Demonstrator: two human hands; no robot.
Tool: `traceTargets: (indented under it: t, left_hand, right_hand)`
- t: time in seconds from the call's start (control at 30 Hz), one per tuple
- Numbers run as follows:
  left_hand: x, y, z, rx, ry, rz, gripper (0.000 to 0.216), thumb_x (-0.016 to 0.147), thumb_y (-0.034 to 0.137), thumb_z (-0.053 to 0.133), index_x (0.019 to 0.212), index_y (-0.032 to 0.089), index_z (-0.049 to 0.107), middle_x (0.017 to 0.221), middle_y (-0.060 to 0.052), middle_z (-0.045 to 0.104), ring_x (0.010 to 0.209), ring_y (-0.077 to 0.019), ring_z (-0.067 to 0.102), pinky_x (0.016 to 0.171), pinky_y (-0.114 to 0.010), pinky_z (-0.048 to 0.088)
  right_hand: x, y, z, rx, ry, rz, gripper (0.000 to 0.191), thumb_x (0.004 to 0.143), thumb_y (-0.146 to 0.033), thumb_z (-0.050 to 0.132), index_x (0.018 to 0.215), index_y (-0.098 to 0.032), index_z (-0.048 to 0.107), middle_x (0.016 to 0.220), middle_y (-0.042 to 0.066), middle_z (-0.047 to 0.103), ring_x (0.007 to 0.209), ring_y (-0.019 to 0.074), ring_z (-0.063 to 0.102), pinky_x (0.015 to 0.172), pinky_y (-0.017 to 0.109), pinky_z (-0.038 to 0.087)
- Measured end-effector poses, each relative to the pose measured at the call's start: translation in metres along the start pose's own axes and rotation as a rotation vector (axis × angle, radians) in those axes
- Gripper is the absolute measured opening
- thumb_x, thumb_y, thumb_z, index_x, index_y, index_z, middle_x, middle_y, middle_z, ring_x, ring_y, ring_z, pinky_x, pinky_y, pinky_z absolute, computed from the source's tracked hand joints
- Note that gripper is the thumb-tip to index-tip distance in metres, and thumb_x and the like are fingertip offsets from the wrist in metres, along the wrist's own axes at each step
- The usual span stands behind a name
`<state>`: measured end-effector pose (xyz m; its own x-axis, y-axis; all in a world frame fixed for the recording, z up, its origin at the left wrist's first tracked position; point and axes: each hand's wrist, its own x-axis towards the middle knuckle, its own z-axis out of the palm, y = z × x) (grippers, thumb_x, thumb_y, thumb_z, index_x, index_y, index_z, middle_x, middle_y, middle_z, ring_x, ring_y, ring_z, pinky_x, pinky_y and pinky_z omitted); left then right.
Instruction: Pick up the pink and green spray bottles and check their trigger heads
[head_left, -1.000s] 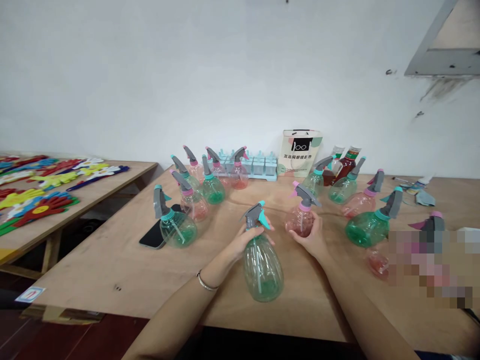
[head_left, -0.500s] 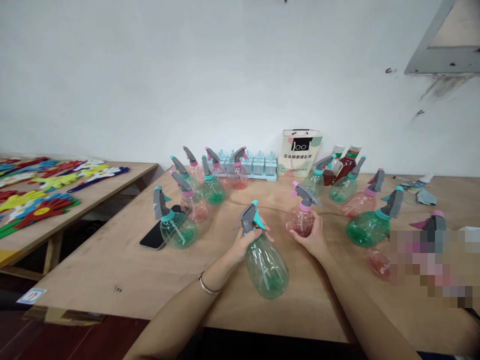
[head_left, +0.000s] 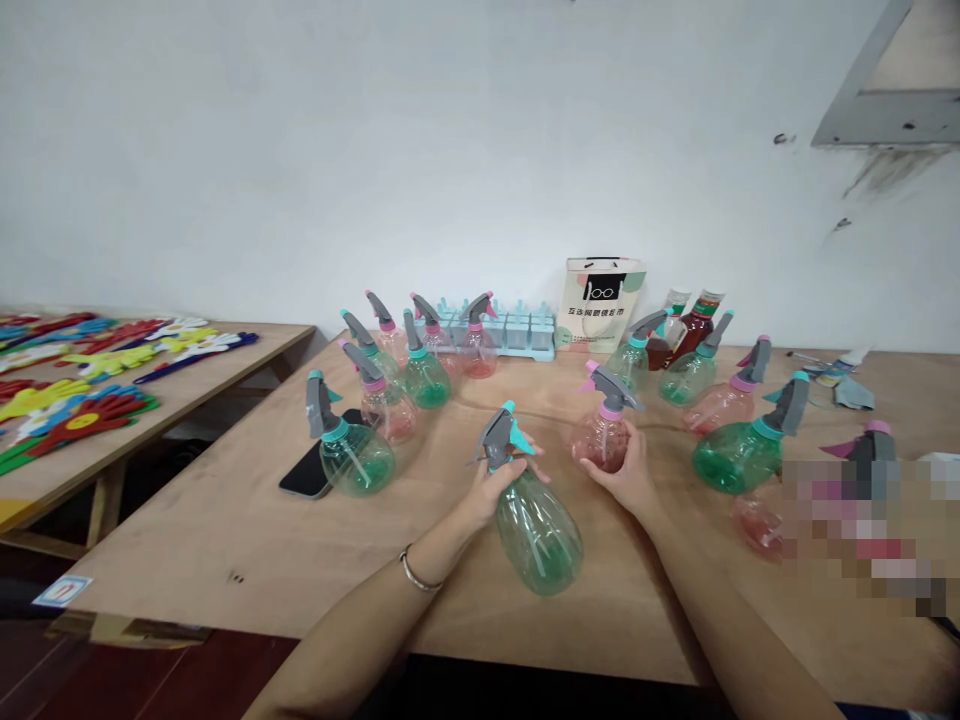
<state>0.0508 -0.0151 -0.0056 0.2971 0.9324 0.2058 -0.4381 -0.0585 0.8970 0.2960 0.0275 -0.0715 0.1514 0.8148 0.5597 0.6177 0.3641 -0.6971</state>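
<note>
My left hand (head_left: 491, 488) is closed around the neck of a clear green spray bottle (head_left: 537, 530) with a grey and teal trigger head. The bottle is tilted, its base swung toward me and to the right. My right hand (head_left: 626, 470) wraps the side of a pink spray bottle (head_left: 600, 438) that stands upright on the wooden table (head_left: 247, 530). A thin bracelet circles my left wrist.
Several more green and pink spray bottles stand around the table, a cluster at back left (head_left: 409, 365) and others at right (head_left: 739, 450). A black phone (head_left: 307, 470) lies by the left bottle. A paper bag (head_left: 600, 305), blue moulds and dark bottles line the wall. Coloured hand-shaped clappers (head_left: 82, 390) cover the left table.
My left hand has tipped the green bottle further, its base swinging right while the trigger head shifts slightly left. My right hand stays on the pink bottle.
</note>
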Motion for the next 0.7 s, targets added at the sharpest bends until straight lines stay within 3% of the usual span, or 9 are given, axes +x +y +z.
traceTargets:
  t: [0.1, 0.23, 0.37, 0.47, 0.6, 0.7]
  left_hand:
    - [-0.001, 0.003, -0.001, -0.024, 0.005, 0.008, 0.044, 0.067, 0.047, 0.076, 0.095, 0.019, 0.058, 0.086, -0.002, 0.069, 0.062, -0.0171, 0.068, 0.063, -0.030, 0.054]
    - [-0.004, 0.007, -0.001, -0.003, -0.091, -0.044, 0.053, 0.068, 0.047, 0.074, 0.112, 0.022, 0.057, 0.093, -0.005, 0.071, 0.061, -0.0170, 0.067, 0.060, -0.030, 0.053]
    - [-0.004, 0.013, 0.000, 0.042, -0.050, -0.024, 0.045, 0.068, 0.053, 0.073, 0.095, 0.020, 0.059, 0.085, -0.004, 0.068, 0.062, -0.0178, 0.067, 0.062, -0.031, 0.053]
    - [0.001, 0.023, -0.005, 0.257, 0.091, 0.107, 0.044, 0.072, 0.048, 0.073, 0.103, 0.021, 0.058, 0.093, -0.005, 0.069, 0.067, -0.0170, 0.066, 0.065, -0.030, 0.051]
    - [0.014, 0.037, -0.026, 0.656, 0.373, 0.312, 0.053, 0.071, 0.036, 0.075, 0.120, 0.023, 0.057, 0.089, -0.002, 0.067, 0.076, -0.0177, 0.065, 0.074, -0.031, 0.050]
    - [0.023, 0.039, -0.043, 0.837, 0.517, 0.365, 0.060, 0.070, 0.038, 0.076, 0.124, 0.021, 0.057, 0.097, -0.005, 0.067, 0.086, -0.0208, 0.065, 0.083, -0.035, 0.050]
  right_hand:
    - [0.000, 0.000, 0.000, -0.002, 0.000, -0.009, 0.086, 0.061, -0.051, 0.077, 0.131, -0.019, 0.039, 0.122, 0.014, 0.049, 0.118, 0.0350, 0.052, 0.103, 0.055, 0.044]
    - [0.000, 0.000, 0.000, 0.008, -0.004, -0.002, 0.086, 0.061, -0.053, 0.078, 0.130, -0.019, 0.039, 0.120, 0.014, 0.049, 0.117, 0.0349, 0.053, 0.101, 0.055, 0.045]
    - [0.000, 0.001, 0.001, 0.005, 0.003, 0.003, 0.087, 0.061, -0.055, 0.077, 0.131, -0.020, 0.039, 0.121, 0.013, 0.049, 0.118, 0.0349, 0.052, 0.103, 0.056, 0.043]
    - [0.000, 0.000, 0.001, 0.000, 0.011, -0.005, 0.087, 0.061, -0.055, 0.077, 0.131, -0.020, 0.039, 0.121, 0.013, 0.050, 0.118, 0.0348, 0.052, 0.103, 0.056, 0.043]
    - [0.000, -0.002, 0.000, 0.007, 0.000, -0.003, 0.085, 0.062, -0.053, 0.077, 0.131, -0.019, 0.039, 0.120, 0.014, 0.050, 0.117, 0.0347, 0.052, 0.103, 0.055, 0.042]
    - [0.001, -0.004, -0.001, 0.019, -0.008, 0.010, 0.086, 0.061, -0.052, 0.078, 0.130, -0.018, 0.039, 0.121, 0.015, 0.049, 0.117, 0.0354, 0.052, 0.102, 0.056, 0.043]
